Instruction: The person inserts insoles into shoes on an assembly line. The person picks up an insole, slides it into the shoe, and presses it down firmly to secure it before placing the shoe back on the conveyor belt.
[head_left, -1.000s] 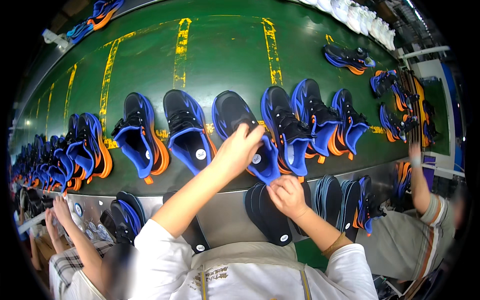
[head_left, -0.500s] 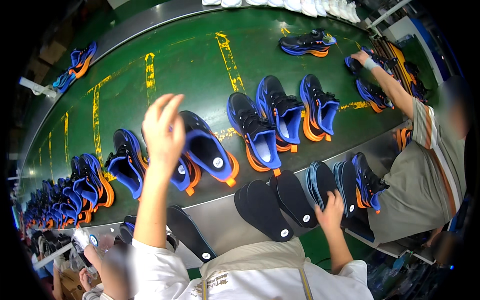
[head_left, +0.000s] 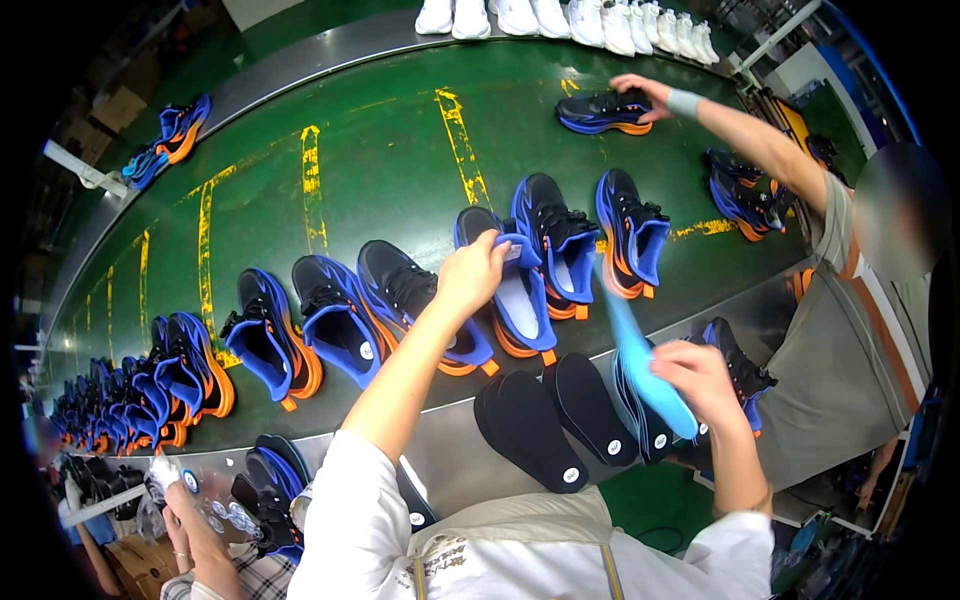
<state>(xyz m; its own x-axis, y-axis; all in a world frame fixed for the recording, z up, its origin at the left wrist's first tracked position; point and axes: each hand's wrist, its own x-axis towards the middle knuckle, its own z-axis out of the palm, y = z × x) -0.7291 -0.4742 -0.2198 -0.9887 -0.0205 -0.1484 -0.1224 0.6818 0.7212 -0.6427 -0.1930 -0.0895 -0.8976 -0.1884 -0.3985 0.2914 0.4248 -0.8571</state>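
Note:
My left hand (head_left: pixel 472 274) is closed on the raised blue-lined tongue of a black, blue and orange sneaker (head_left: pixel 541 330). The sneaker's collar is spread wide, and a pale inner bottom shows inside. In my right hand (head_left: pixel 700 378) is an insole (head_left: pixel 645 370), its bright blue underside showing and its front end blurred by motion. The insole slants above the stacked insoles at the metal ledge. Two black insole stacks (head_left: pixel 528 430) (head_left: pixel 590 410) lie between my arms. To the right of the held sneaker stand two more sneakers (head_left: pixel 552 235) (head_left: pixel 630 230), toes pointing away.
Several sneakers (head_left: pixel 265 330) line the green belt (head_left: pixel 380 170) to the left. At the right, a co-worker's hand (head_left: pixel 645 92) touches a sneaker (head_left: pixel 600 115) on the belt. White shoes (head_left: pixel 515 15) stand along the far ledge. Another person's hands (head_left: pixel 170 485) are at the lower left.
My left hand has moved right and down onto the sneaker's tongue. My right hand has lifted an insole off the stack. The co-worker's hand has reached left to the far sneaker.

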